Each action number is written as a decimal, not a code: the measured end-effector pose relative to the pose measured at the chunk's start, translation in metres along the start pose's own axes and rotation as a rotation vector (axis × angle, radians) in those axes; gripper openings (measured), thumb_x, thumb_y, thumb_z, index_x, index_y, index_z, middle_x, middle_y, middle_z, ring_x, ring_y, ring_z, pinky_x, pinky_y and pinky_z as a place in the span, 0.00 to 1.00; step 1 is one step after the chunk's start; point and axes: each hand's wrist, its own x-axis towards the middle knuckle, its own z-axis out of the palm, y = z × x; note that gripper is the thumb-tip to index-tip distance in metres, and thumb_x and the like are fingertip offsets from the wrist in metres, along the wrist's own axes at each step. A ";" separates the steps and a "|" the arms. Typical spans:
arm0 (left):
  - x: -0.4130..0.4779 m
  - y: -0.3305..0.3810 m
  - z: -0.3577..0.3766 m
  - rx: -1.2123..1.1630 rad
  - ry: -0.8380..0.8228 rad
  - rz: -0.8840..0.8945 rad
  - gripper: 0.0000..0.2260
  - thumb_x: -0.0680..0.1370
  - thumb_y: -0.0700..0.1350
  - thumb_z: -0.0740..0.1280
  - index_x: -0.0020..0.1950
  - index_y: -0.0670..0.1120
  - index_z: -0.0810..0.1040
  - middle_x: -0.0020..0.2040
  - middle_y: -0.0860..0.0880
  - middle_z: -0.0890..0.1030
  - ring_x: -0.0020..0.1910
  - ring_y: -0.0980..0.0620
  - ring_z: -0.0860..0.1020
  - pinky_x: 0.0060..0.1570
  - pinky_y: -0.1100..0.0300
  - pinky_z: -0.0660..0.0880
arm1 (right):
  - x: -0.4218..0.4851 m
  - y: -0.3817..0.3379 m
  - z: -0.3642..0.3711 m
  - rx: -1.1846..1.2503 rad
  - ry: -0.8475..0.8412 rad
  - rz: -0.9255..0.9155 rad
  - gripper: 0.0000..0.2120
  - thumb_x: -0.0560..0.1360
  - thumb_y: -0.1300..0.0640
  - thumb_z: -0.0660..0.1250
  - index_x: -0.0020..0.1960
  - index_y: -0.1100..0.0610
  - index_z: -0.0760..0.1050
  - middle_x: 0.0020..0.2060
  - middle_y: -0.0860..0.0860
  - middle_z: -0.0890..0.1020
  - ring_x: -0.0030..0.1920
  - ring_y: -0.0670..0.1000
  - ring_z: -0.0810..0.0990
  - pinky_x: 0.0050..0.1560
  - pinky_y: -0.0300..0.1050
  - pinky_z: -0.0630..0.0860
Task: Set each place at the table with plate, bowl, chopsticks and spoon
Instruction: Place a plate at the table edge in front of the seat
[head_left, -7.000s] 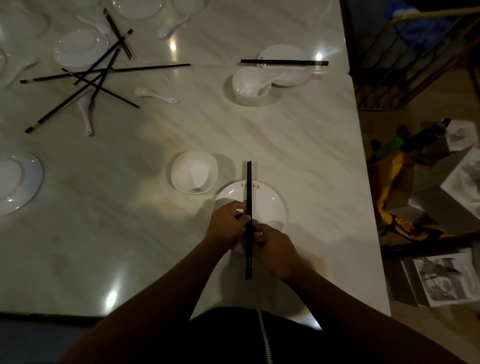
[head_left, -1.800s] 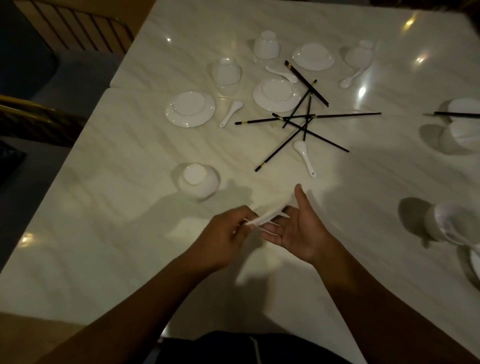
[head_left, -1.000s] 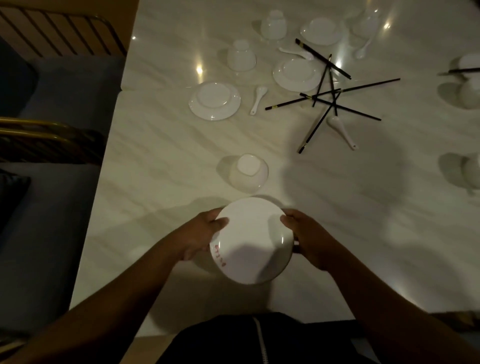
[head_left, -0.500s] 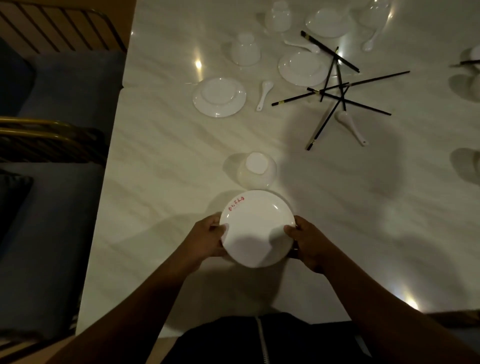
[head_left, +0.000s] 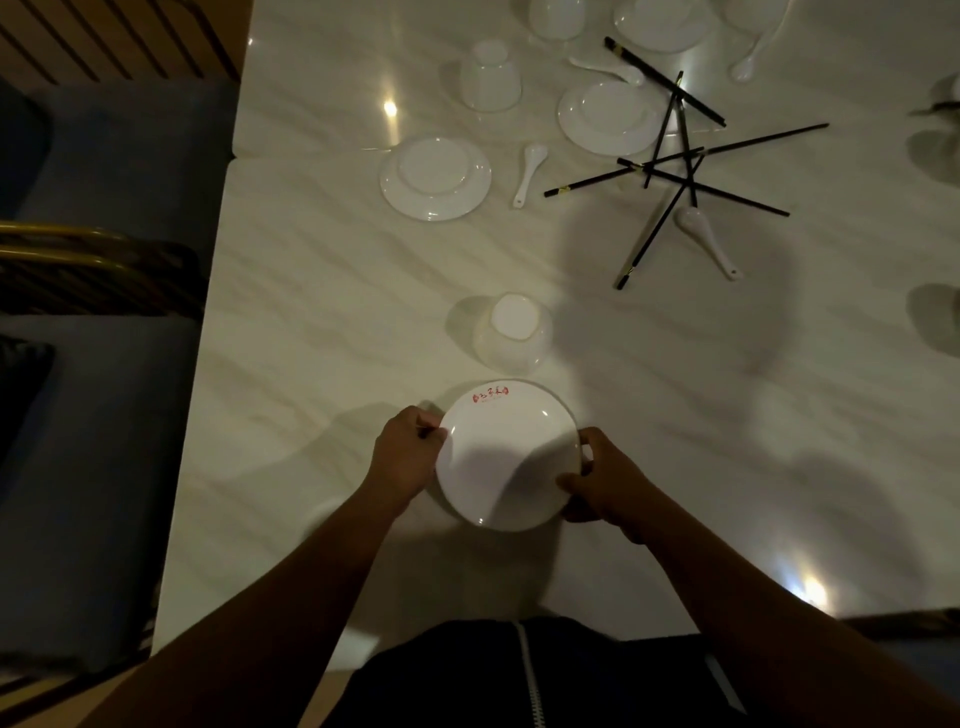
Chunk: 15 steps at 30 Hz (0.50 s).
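Marble covers the pale bench (head_left: 322, 322), lit dimly, with blue seating (head_left: 98, 415) at its left. Near the front edge, a plate (head_left: 506, 457) is gripped at its rim by the left hand (head_left: 408, 454) and right hand (head_left: 605, 480). Just beyond, a bowl (head_left: 511, 332) is upturned.

We've bare table (head_left: 322, 332) left & right of the plate (head_left: 506, 460) (both hands on its rim), an upturned bowl (head_left: 511, 332) just beyond, chopsticks (head_left: 670, 171) tangled farther right.

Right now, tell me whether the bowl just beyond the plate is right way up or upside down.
Upside down. The bowl shows its flat foot ring on top, rim on the table, just beyond the plate.
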 end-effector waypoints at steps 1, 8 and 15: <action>0.001 0.001 0.000 -0.006 0.001 0.002 0.03 0.75 0.42 0.64 0.47 0.45 0.77 0.45 0.46 0.80 0.48 0.43 0.79 0.52 0.46 0.78 | 0.000 -0.001 0.001 0.014 0.013 0.000 0.18 0.74 0.62 0.67 0.60 0.50 0.65 0.54 0.58 0.76 0.45 0.60 0.82 0.36 0.49 0.83; 0.002 0.007 -0.002 -0.078 -0.013 0.025 0.12 0.75 0.38 0.62 0.53 0.47 0.81 0.49 0.49 0.83 0.50 0.47 0.79 0.56 0.46 0.78 | 0.004 -0.006 -0.001 -0.022 0.106 -0.013 0.14 0.76 0.61 0.66 0.60 0.54 0.69 0.53 0.58 0.77 0.42 0.60 0.83 0.34 0.49 0.83; 0.008 0.004 -0.003 -0.084 -0.010 0.019 0.15 0.71 0.45 0.63 0.55 0.51 0.81 0.52 0.52 0.83 0.52 0.50 0.80 0.58 0.46 0.77 | 0.006 -0.011 -0.004 -0.068 0.130 -0.036 0.17 0.75 0.62 0.67 0.61 0.53 0.66 0.50 0.61 0.79 0.38 0.59 0.84 0.35 0.53 0.83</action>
